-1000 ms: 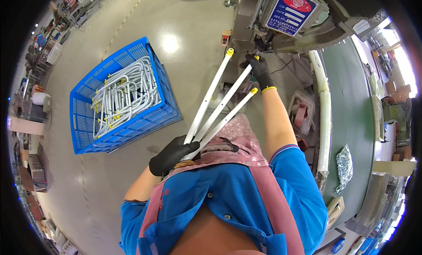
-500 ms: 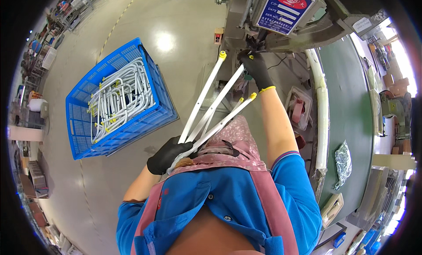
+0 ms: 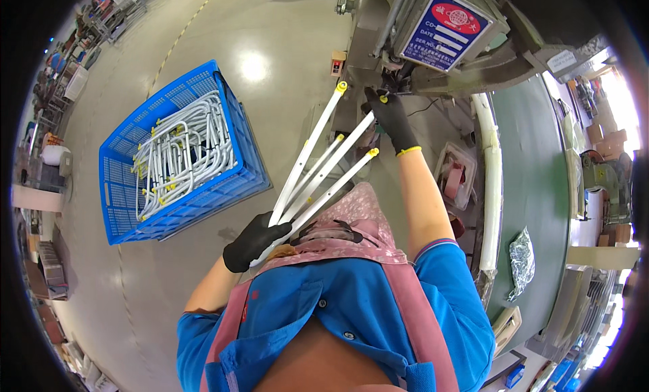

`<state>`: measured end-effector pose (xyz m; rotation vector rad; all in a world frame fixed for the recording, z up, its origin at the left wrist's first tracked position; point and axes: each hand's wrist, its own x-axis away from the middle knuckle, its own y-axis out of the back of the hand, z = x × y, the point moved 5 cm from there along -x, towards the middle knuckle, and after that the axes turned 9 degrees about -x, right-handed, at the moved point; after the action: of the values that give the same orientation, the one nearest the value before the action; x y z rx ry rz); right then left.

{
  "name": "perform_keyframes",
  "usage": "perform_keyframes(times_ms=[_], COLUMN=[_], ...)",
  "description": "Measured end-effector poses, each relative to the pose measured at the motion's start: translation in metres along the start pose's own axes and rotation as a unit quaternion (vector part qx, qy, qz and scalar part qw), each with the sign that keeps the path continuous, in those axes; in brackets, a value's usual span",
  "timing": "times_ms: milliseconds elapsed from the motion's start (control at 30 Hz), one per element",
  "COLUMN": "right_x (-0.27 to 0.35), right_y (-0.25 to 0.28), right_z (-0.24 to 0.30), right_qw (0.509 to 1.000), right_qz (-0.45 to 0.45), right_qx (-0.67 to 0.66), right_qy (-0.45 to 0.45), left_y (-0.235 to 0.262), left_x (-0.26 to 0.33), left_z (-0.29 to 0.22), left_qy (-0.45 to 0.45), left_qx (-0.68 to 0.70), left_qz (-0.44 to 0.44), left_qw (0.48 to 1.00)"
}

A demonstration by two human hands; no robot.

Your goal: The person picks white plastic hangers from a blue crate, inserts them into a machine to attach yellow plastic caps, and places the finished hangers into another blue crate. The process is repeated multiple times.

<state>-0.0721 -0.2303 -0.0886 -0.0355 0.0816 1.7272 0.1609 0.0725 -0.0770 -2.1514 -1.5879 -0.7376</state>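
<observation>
While several white tubes (image 3: 318, 132) spread in a fan across the middle of the view, their near ends gather at eight o'clock and their far ends point toward one o'clock. Yellow caps (image 3: 342, 86) finish those far ends, and small dark holes dot the sides facing up. At eight o'clock the gloved left hand (image 3: 253, 243) wraps firmly round the gathered near ends, its grip narrow and filled by the tubes. Between one and two o'clock the gloved right hand (image 3: 392, 118) grasps the far end of one middle tube, its fingers curled close; a yellow spot shows among them, though the exact contact of each finger is hidden.

Just beyond that hand, at one o'clock, stands a grey machine (image 3: 473, 82) bearing a blue and red plate (image 3: 446, 30). A small box with a red button (image 3: 337, 63) sits at twelve o'clock, near the machine. Behind the near ends, at five o'clock, lies the pink apron (image 3: 358, 233) over a blue shirt (image 3: 291, 304).

Farther out, between nine and ten o'clock, a blue crate (image 3: 251, 145) rests on the floor (image 3: 284, 27), heaped with bent tubes (image 3: 182, 152). At three o'clock come a plastic tub (image 3: 454, 176), a white-wrapped bar (image 3: 494, 189) and a green surface (image 3: 541, 189); a silvery bag (image 3: 520, 265) lies on it toward four.
</observation>
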Motion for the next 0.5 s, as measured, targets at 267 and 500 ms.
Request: perform_keyframes(times_ms=[267,500], right_x=[0.002,0.001], right_y=[-0.003,0.002], right_z=[-0.003,-0.019], right_qw=[0.992,0.994], right_qz=[0.003,0.056], right_qx=[-0.104,-0.083], right_qy=[-0.066,-0.048], left_y=[0.007,0.023], left_x=[-0.001,-0.015], left_z=[-0.015,0.0], left_qy=[-0.018,0.002], left_qx=[0.054,0.008], left_qz=[0.029,0.065], left_qw=[0.998,0.998])
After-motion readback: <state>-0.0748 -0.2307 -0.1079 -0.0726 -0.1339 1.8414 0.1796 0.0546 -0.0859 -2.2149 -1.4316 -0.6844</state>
